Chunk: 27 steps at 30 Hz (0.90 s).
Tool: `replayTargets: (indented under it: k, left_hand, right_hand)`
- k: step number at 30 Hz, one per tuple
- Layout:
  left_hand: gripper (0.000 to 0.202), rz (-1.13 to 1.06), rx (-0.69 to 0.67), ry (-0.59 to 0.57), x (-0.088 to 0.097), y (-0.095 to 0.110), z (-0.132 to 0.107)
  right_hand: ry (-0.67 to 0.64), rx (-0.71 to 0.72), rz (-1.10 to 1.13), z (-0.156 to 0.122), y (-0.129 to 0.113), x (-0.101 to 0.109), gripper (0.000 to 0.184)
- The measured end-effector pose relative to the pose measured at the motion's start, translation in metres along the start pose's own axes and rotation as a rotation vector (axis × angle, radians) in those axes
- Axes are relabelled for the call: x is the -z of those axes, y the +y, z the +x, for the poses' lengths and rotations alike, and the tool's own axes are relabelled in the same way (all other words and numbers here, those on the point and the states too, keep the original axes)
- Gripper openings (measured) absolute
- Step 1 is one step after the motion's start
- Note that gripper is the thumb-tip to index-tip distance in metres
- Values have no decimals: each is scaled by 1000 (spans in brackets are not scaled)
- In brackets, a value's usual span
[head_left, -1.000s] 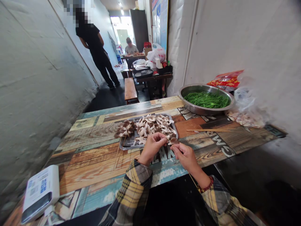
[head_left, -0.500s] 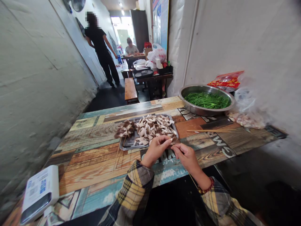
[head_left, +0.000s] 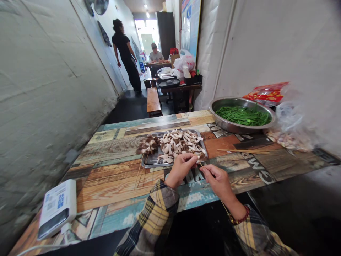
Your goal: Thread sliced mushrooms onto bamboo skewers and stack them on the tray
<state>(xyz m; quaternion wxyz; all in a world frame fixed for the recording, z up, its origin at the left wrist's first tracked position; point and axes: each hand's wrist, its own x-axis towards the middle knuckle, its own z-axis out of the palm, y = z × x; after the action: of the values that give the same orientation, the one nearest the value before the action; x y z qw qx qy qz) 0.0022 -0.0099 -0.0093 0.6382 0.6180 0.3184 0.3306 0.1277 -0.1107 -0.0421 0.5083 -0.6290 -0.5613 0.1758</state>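
Over the near right edge of a metal tray (head_left: 149,164), my left hand (head_left: 182,169) pinches a mushroom piece (head_left: 200,155). Just to its right, my right hand (head_left: 217,179) grips a thin bamboo skewer (head_left: 224,207), whose tip points at that piece and whose long end runs back under my wrist. Whether the tip is inside the piece is too small to tell. Torn oyster mushrooms (head_left: 179,144) are heaped in the tray. At its left side lie mushrooms threaded on skewers (head_left: 147,144), their sticks jutting over the table.
Loose skewers (head_left: 247,151) lie right of the tray. Behind them stand a steel basin (head_left: 231,126) of green chives (head_left: 242,115) and plastic bags (head_left: 290,121). A white payment device (head_left: 57,208) sits at the near left. One person (head_left: 126,53) stands beyond the table; another sits farther back.
The view has shifted, moving the scene rightward. My right hand has drawn slightly away from my left, showing more of the skewer between them. The standing person has moved farther off and turned.
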Motion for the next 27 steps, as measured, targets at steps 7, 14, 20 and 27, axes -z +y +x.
replayTargets:
  k: [7, 14, 20, 27]
  left_hand:
    - [29, 88, -60, -111, -2, 0, -2]
    - [31, 49, -155, 384, 28, 4, 6]
    - [19, 526, -283, 432, 44, -3, 10]
    - [11, 981, -353, 179, 37, -5, 7]
  right_hand:
    - [35, 26, -20, 0, -3, 1, 29]
    - [120, -120, 81, 1, 7, -1, 30]
    - [162, -168, 158, 2, 14, -2, 31]
    - [149, -156, 170, 3, 12, -2, 31]
